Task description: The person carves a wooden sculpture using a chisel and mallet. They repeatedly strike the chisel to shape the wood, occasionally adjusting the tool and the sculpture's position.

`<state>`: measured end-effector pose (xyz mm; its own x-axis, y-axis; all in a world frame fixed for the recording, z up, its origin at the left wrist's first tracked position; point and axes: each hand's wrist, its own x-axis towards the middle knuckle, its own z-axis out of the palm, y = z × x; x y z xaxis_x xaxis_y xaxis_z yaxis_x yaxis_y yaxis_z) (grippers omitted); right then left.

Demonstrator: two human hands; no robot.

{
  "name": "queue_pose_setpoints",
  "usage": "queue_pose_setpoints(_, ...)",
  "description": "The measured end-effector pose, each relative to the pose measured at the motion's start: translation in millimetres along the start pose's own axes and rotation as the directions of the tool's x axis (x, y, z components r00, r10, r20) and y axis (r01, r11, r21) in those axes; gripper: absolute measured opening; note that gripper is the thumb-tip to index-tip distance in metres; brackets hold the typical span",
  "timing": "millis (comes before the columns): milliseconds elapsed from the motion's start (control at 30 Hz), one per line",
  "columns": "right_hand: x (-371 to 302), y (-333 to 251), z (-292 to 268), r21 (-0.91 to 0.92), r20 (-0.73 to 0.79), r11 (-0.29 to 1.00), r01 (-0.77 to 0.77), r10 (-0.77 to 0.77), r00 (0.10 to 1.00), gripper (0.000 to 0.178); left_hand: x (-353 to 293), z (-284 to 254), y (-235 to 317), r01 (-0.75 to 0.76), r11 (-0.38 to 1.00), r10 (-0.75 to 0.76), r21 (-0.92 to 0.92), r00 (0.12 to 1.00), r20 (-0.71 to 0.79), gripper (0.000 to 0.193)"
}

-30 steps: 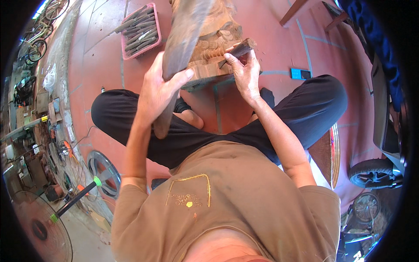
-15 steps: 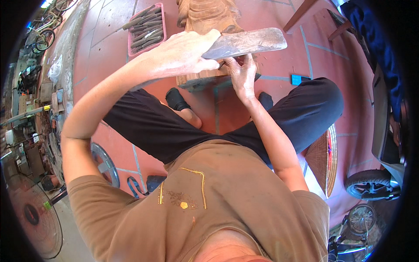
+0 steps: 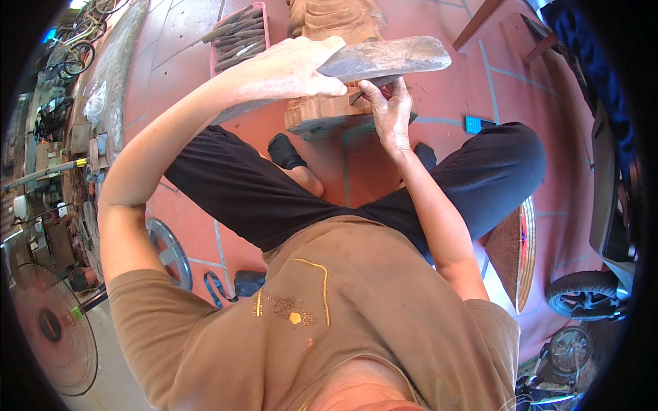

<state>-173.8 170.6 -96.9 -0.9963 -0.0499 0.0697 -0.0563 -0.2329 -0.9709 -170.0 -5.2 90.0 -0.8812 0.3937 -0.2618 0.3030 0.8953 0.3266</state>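
Observation:
A carved wooden statue [image 3: 336, 24] lies on the floor in front of me, its base [image 3: 322, 120] toward my feet. My left hand [image 3: 295, 68] is closed round a worn, flat wooden mallet [image 3: 391, 56], whose broad end reaches right, above the statue. Part of the mallet passes behind my left forearm. Just below the broad end, my right hand [image 3: 389, 116] pinches a thin dark chisel [image 3: 356, 98] by the lower part of the statue. Most of the chisel is hidden by the fingers and the mallet, and I cannot tell whether its tip touches the wood.
A pink tray [image 3: 264, 27] of several dark carving tools lies beyond my left forearm. A blue phone-like object [image 3: 473, 124] rests by my right knee. A conical hat [image 3: 510, 253] stands at my right side; a standing fan [image 3: 55, 329] is at far left.
The mallet has risen slightly, and more of the right fingers shows beneath it. The whole view has shifted a little. Both hands keep their holds.

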Motion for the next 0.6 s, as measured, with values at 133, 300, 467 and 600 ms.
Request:
queue_pose_setpoints(133,-1,-2,-5,0.062,0.034,0.990,-0.123,0.121,0.992,0.024,-4,2,-13,0.008,0.989,-0.028,-0.148,0.990,-0.138,0.060)
queue_pose_setpoints(300,9,-6,-16,0.264,-0.053,0.921,-0.286,0.310,0.949,0.025,-10,2,-13,0.057,0.941,-0.104,-0.333,0.987,-0.125,0.059)
queue_pose_setpoints(467,5,-3,-15,0.161,0.006,0.972,-0.174,0.175,0.984,0.024,-8,15,-18,0.184,0.883,-0.242,-0.432,0.967,-0.083,0.066)
queue_pose_setpoints(600,4,1,-17,0.187,0.025,0.963,-0.193,0.192,0.981,0.024,-8,24,-28,0.207,0.822,-0.291,-0.530,0.954,-0.079,0.065)
